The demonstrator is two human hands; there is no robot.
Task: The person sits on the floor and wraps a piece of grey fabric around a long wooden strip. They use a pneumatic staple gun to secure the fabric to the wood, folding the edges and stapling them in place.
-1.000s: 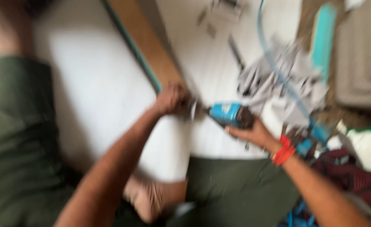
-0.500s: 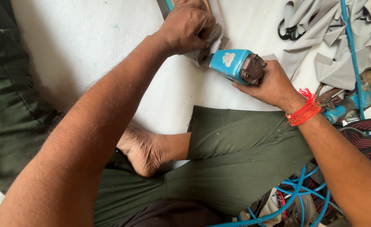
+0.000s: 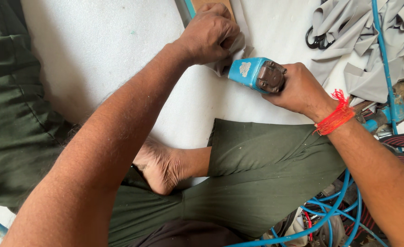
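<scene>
Seated cross-legged, a person clamps the left hand (image 3: pixel 211 32) closed over a fold of grey fabric (image 3: pixel 231 52) at 12 o'clock, its fingertips hidden beneath. At 2 o'clock the right hand (image 3: pixel 298 87) grips a blue pneumatic hand tool (image 3: pixel 254 73), its nose hidden against the cloth. A wooden board (image 3: pixel 211 3) above is cut off; crumpled grey cloth (image 3: pixel 362 50) partly covers black scissors (image 3: pixel 318 40).

Left hand (image 3: pixel 209 33) on cloth (image 3: pixel 231 52) atop sheet (image 3: pixel 119 50); tool (image 3: pixel 256 74) just right, in right hand (image 3: pixel 298 89); scissors (image 3: pixel 316 40) on fabric pile (image 3: pixel 371 50) far right.
</scene>
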